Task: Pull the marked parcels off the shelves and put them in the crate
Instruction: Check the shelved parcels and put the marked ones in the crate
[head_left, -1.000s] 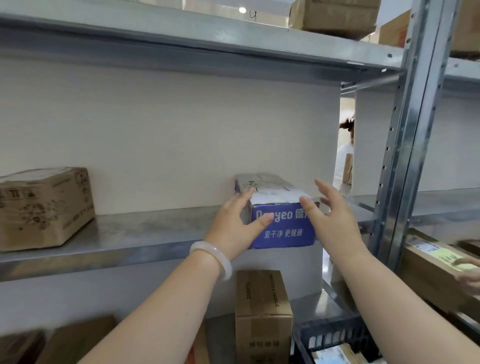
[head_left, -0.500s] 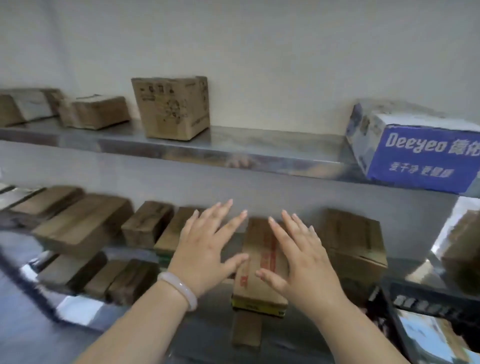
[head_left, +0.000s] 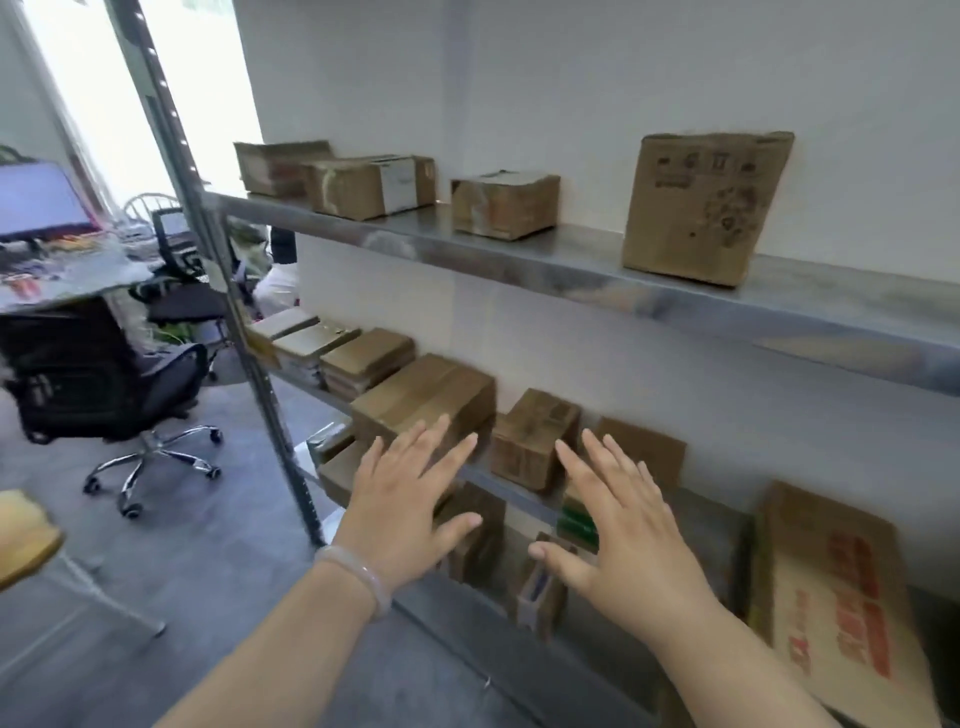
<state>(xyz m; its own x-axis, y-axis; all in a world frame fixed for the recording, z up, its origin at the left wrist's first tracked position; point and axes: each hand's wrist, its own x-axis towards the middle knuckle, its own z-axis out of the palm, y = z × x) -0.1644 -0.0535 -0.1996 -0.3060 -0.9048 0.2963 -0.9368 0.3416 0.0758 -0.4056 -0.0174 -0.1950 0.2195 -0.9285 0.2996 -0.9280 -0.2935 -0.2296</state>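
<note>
My left hand (head_left: 402, 501) and my right hand (head_left: 621, 525) hover open, fingers spread, in front of the lower shelf (head_left: 524, 501), touching nothing. Just beyond the fingertips sit a long brown parcel (head_left: 421, 397) and a small brown parcel (head_left: 535, 436). A flat carton with red print (head_left: 836, 597) lies at the lower right. The upper shelf (head_left: 571, 270) carries a tall brown box (head_left: 706, 205), a small box (head_left: 504, 202) and two longer ones (head_left: 363, 184). No mark on any parcel is readable. The crate is out of view.
A metal upright post (head_left: 228, 291) stands at the shelf's left end. Left of it are black office chairs (head_left: 119, 374), a cluttered desk (head_left: 57, 275) and a yellow stool (head_left: 23, 530). Grey floor (head_left: 171, 582) lies below my arms.
My view swung left and down, away from the blue parcel my hands were reaching around. Both hands came off it and now hover open before the lower shelf.
</note>
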